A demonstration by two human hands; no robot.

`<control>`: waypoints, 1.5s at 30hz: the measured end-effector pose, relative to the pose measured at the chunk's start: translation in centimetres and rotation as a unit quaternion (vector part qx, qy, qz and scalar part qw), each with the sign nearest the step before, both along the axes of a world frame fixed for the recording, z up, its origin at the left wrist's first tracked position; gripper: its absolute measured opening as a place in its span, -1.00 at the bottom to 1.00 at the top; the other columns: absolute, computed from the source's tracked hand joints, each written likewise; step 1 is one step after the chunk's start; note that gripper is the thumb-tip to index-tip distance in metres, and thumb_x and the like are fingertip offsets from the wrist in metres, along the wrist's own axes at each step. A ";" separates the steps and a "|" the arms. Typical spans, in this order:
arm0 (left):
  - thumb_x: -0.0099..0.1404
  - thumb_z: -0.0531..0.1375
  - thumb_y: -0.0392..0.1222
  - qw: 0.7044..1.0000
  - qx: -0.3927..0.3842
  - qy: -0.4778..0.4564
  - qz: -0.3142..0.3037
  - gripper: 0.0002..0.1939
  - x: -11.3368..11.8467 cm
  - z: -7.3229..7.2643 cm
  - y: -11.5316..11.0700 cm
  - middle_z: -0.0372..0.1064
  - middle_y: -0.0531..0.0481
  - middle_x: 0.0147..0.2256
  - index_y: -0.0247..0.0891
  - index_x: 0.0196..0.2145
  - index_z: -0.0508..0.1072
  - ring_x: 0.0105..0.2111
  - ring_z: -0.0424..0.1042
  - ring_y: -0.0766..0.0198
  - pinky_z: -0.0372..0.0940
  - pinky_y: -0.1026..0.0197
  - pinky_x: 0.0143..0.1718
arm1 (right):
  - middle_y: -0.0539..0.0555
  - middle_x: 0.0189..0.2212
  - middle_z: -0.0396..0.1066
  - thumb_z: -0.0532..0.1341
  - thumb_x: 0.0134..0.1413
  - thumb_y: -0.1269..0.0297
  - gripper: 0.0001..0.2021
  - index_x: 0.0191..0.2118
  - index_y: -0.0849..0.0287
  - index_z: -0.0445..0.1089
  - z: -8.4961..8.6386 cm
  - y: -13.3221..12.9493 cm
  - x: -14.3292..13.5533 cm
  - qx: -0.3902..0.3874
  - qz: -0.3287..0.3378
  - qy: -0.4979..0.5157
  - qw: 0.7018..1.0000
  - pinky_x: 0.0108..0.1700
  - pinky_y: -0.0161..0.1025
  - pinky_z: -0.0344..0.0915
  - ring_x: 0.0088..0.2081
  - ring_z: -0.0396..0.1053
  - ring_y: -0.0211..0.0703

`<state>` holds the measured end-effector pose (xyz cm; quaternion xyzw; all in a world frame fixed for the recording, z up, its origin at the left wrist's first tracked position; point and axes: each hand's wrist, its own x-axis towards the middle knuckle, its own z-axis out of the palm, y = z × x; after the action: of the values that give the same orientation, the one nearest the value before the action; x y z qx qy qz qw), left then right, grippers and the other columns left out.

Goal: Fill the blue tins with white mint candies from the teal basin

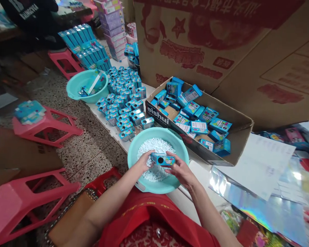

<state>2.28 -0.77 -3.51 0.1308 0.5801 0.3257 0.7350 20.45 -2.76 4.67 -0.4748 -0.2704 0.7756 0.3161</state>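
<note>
- Speckled floor (92,135) shows at the left, with a pink stool (12,197) in front and another stool (42,125) behind it bearing a blue stack (29,112).
- White table (115,133) runs through the middle; a large printed carton (221,48) stands behind it.
- Teal basin (133,151) sits in front of the person, with many small white pellets (154,145) inside.
- Small blue box (166,160) is held above these pellets, between both hands, a round dark spot on the side facing up.
- Left hand (144,162): fingertips pinch the left end of that box.
- Right hand (181,170): thumb and fingers, slightly parted, grip its right end.
- Standing blue boxes (123,115) crowd together beyond the basin, near a second basin (71,92).
- Open cardboard tray (238,139), to the right, holds jumbled blue boxes (199,127).
</note>
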 end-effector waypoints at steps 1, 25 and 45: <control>0.07 0.27 0.03 1.000 -0.016 -0.015 0.006 -0.66 0.0 -0.1 0.0 0.31 0.01 -0.52 -0.26 -0.31 0.36 -0.48 0.36 0.22 0.24 0.24 -0.46 | 0.07 -0.11 0.42 0.48 -0.39 0.06 -0.20 0.09 0.02 0.28 -0.2 0.1 0.0 0.027 0.022 -0.020 0.999 -0.19 -0.14 0.44 -0.19 0.46 -0.07; 0.02 0.27 -0.10 0.942 0.217 -0.062 0.248 -0.73 2.6 8.9 1.5 0.24 0.12 -0.62 -0.28 -0.57 0.26 -0.57 0.36 0.32 0.29 0.25 -0.47 | 0.12 -0.25 0.42 0.32 -0.05 0.17 -0.70 -0.16 0.11 0.36 -3.6 -0.2 -2.0 0.426 0.079 -0.402 0.806 -0.15 -0.09 0.31 -0.17 0.37 0.02; 0.05 0.28 -0.05 0.943 0.244 0.034 0.225 -0.71 2.6 9.3 1.9 0.31 0.08 -0.59 -0.29 -0.55 0.31 -0.60 0.34 0.35 0.24 0.27 -0.48 | 0.07 -0.24 0.41 0.33 -0.03 0.21 -0.70 -0.16 0.11 0.33 -2.1 0.0 -2.4 0.419 0.054 -0.389 0.819 -0.13 -0.10 0.28 -0.16 0.35 -0.01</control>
<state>4.84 1.10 5.83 0.1835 0.5221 0.6092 0.5680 18.05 -2.79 2.53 -0.5437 -0.6946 0.3543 0.3105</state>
